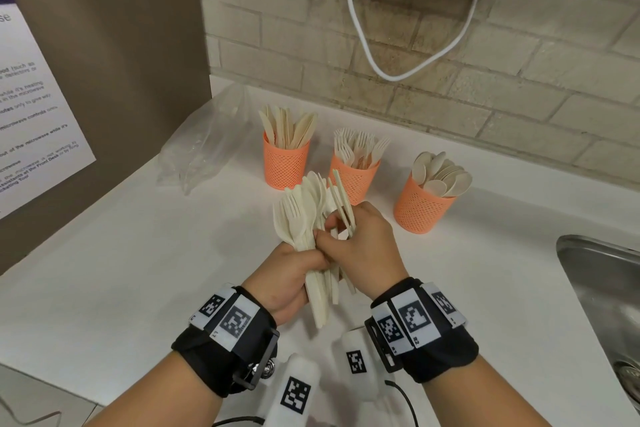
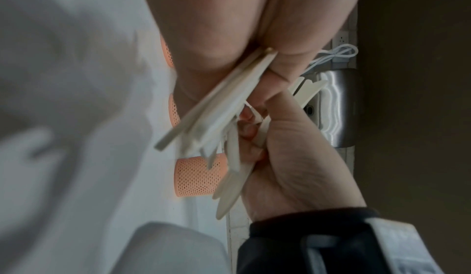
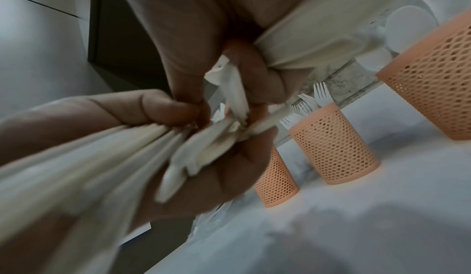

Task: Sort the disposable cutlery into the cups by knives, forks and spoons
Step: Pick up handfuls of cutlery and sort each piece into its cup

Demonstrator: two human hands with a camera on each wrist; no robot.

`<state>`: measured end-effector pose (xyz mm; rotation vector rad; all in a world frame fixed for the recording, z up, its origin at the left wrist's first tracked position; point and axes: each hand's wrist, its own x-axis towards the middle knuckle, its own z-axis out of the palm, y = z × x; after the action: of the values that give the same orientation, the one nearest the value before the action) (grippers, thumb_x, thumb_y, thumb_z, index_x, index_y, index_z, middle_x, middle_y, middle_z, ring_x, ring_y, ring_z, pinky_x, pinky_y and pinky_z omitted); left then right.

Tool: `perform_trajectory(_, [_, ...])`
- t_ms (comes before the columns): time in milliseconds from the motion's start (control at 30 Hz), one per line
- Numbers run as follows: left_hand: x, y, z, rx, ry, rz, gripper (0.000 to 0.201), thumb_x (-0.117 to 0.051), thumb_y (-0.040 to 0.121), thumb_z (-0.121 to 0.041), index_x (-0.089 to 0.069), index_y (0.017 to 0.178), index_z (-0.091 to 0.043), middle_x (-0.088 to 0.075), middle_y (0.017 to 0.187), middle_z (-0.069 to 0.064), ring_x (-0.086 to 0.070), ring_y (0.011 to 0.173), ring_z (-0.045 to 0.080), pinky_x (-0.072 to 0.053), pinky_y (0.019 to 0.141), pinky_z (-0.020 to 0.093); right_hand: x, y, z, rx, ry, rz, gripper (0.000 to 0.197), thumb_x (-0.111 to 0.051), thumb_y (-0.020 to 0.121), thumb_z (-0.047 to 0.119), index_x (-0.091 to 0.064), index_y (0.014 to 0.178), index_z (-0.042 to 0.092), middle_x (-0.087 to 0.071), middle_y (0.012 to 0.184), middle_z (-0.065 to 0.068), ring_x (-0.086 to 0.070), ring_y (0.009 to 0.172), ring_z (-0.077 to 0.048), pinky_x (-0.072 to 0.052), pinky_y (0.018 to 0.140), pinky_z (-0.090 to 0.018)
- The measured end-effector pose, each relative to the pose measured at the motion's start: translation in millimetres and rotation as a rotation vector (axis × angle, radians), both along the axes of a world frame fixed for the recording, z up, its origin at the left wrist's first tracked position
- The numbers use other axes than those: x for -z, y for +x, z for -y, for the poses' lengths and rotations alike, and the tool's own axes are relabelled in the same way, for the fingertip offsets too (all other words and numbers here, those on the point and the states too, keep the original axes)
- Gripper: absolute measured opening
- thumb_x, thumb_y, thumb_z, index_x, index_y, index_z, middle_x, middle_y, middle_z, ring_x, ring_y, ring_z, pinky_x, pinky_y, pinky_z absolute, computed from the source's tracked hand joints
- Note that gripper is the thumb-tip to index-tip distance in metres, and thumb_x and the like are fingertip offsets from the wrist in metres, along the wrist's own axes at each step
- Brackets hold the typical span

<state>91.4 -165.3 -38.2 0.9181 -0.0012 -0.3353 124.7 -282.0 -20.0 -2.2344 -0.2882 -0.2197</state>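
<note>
1. Left hand (image 1: 289,282) fists a mixed cutlery bundle (image 1: 304,215) above the tabletop (image 1: 138,253), fingers wrapped round the handles, fanning the heads so types show.
2. Right hand (image 1: 360,246) fingers pinch several knives (image 1: 343,198), probably separating them out.
3. Knife cup (image 1: 286,163), fork cup (image 1: 354,178) and spoon cup (image 1: 423,206) stand behind, part-filled.

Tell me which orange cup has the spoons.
The orange cup nearest the sink, farthest right: rounded spoon bowls stick out, unlike the forks and knives in the others.
</note>
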Motion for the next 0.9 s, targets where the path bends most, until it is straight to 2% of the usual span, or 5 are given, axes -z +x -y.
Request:
perform_trajectory(133, [0.2, -0.3, -0.7, 0.023, -0.069, 0.007, 0.064, -0.043, 0.064, 0.013, -0.058, 0.122, -0.008, -0.070, 0.109, 0.012, -0.067, 0.099, 0.021, -0.057, 0.077, 0.031, -0.5, -0.2, -0.9, -0.001, -0.022, 0.001, 0.019, -0.074, 0.071, 0.018, -0.056, 0.072, 0.014, -0.051, 0.081, -0.002, -0.050, 0.068, -0.007, -0.038, 0.062, -0.007])
perform_trajectory(300, [2.4, 1.3, -1.3, 0.009, -0.108, -0.007, 0.064, -0.043, 0.063, 0.011, -0.059, 0.121, -0.012, -0.067, 0.117, 0.012, -0.064, 0.106, 0.023, -0.052, 0.090, 0.038, 0.3, -3.0, -2.4, -0.022, 0.057, 0.011, 0.017, -0.073, 0.073, 0.009, -0.057, 0.072, 0.016, -0.056, 0.083, -0.007, -0.055, 0.072, -0.014, -0.041, 0.065, -0.011])
perform_trajectory(667, [2.6, 1.0, -2.6, 0.009, -0.063, 0.022, 0.059, -0.042, 0.062, 0.011, -0.060, 0.114, -0.010, -0.070, 0.102, 0.011, -0.066, 0.097, 0.023, -0.052, 0.086, 0.039, -2.0, -4.3, -0.5, -0.022, -0.038, 0.033, 0.014, -0.072, 0.072, 0.014, -0.058, 0.073, 0.014, -0.058, 0.082, -0.007, -0.054, 0.073, -0.016, -0.038, 0.062, -0.007])
perform_trajectory(800, [3.8, 1.7, -3.3, -0.006, -0.029, 0.020, 0.057, -0.044, 0.065, 0.010, -0.062, 0.116, -0.010, -0.070, 0.106, 0.011, -0.066, 0.100, 0.022, -0.054, 0.086, 0.035, -3.3, -5.1, 0.0, -0.032, -0.005, -0.032, 0.016, -0.065, 0.076, 0.010, -0.052, 0.067, 0.011, -0.058, 0.073, -0.008, -0.053, 0.069, -0.017, -0.037, 0.057, -0.014])
perform_trajectory(900, [6.1, 3.1, -3.9, -0.020, 0.047, 0.014, 0.047, -0.044, 0.081, 0.015, -0.060, 0.120, -0.005, -0.068, 0.112, 0.018, -0.065, 0.102, 0.028, -0.054, 0.086, 0.037, -3.5, -7.8, 0.7, -0.050, 0.111, -0.108, 0.019, -0.059, 0.082, 0.010, -0.048, 0.067, 0.015, -0.054, 0.064, 0.002, -0.048, 0.059, -0.006, -0.038, 0.055, -0.014])
